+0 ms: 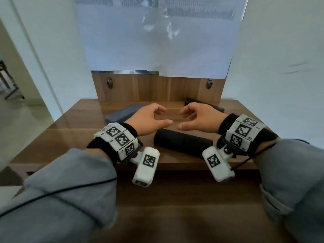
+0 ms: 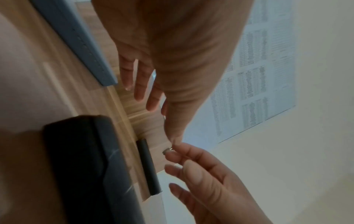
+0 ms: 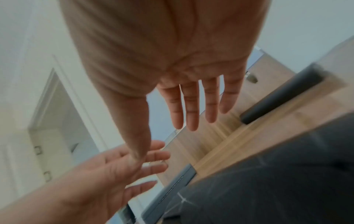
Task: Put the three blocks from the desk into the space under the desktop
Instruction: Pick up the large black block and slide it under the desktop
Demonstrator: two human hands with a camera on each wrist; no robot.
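Three blocks lie on the wooden desktop (image 1: pixel 84 137). A grey-blue block (image 1: pixel 122 113) (image 2: pixel 80 42) (image 3: pixel 172 189) is at the left. A long black block (image 1: pixel 182 142) (image 2: pixel 86 166) (image 3: pixel 277 181) lies nearest me in the middle. A slimmer black block (image 1: pixel 217 106) (image 2: pixel 147 166) (image 3: pixel 283 94) rests by the back panel at the right. My left hand (image 1: pixel 165 116) (image 2: pixel 153 115) and right hand (image 1: pixel 182 120) (image 3: pixel 164 141) hover side by side over the middle of the desk, palms facing each other. Their fingers are relaxed and hold nothing. Both hands are above and just behind the long black block.
A wooden back panel (image 1: pixel 157 88) with two small metal fittings (image 1: pixel 110 82) (image 1: pixel 209 83) closes the rear. Above it hangs a printed sheet (image 1: pixel 157 41). White walls flank the desk. A darker wooden surface (image 1: pixel 175 207) lies in front of and below the desktop edge.
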